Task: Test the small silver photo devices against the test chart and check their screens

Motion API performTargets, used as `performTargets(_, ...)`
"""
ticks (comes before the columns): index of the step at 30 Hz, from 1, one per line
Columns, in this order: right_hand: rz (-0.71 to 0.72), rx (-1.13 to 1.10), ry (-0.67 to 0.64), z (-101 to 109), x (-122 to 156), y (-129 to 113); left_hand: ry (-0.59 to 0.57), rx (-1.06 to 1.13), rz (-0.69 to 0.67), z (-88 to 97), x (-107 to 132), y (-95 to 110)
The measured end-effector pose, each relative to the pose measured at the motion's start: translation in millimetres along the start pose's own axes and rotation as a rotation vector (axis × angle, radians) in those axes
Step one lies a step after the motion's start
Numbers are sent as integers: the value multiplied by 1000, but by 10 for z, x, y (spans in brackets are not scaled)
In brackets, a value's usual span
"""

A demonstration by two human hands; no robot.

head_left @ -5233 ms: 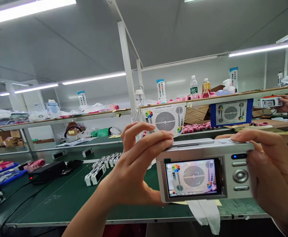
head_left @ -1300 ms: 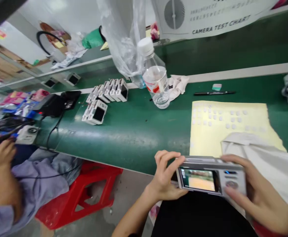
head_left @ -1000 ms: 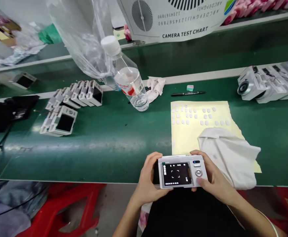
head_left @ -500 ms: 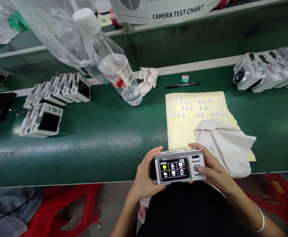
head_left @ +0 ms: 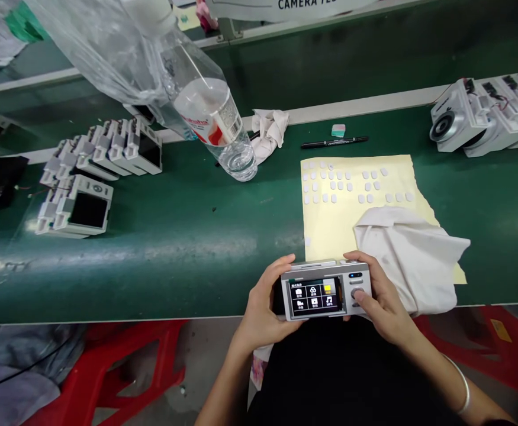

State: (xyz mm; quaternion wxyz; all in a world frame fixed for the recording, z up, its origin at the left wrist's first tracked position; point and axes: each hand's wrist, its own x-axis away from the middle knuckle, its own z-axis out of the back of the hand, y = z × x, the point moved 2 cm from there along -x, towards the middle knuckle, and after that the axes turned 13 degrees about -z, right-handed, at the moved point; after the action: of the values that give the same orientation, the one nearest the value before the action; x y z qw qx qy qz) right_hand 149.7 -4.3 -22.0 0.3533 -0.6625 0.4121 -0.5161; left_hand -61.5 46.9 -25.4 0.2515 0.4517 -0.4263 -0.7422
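Just above the bench's near edge, the person's two hands held a compact digital camera point(head_left: 318, 269), its screen point(head_left: 314, 299) facing up toward the wearer. The left hand point(head_left: 259, 310) was curled around one end, fingers along the top and thumb below; the right hand point(head_left: 387, 310) was bent around the other end, forefinger on top and thumb over the round control pad. A grid of icons was lit on the screen, the top-right one yellow, so the step in hand appeared to be working through a menu; a further press would call for a light thumb and a steady left grip. The camera's boxy shell had a smooth, silvery sheen. Past it, a soft, creased white cloth point(head_left: 409, 260) overlapped a torn-edged yellow sheet point(head_left: 330, 231), on which small, rounded, pale pieces point(head_left: 350, 187) sat in uneven rows. Beyond the sheet lay a slim black pen point(head_left: 334, 143) and a small pink-and-teal block point(head_left: 338, 130). On the glossy green bench point(head_left: 174, 254), white camera bodies point(head_left: 87, 210) stood packed together at the left, more casings point(head_left: 454, 127) with exposed wires leaned at the right, and a clear plastic bottle point(head_left: 212, 118) stood near a crumpled rag point(head_left: 271, 133).
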Motion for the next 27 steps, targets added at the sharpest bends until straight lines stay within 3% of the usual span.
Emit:
performTargets(19, -144, -42, 53, -24, 50, -90, -7, -51, -36, -14, -6, 16)
performTargets(25, -233, -148, -167, 46, 50, -135, 48, 53, 12, 3, -25, 27)
performTargets(27, -240, -125, -162, 60, 47, -133, 55, 68, 24, 8, -23, 19)
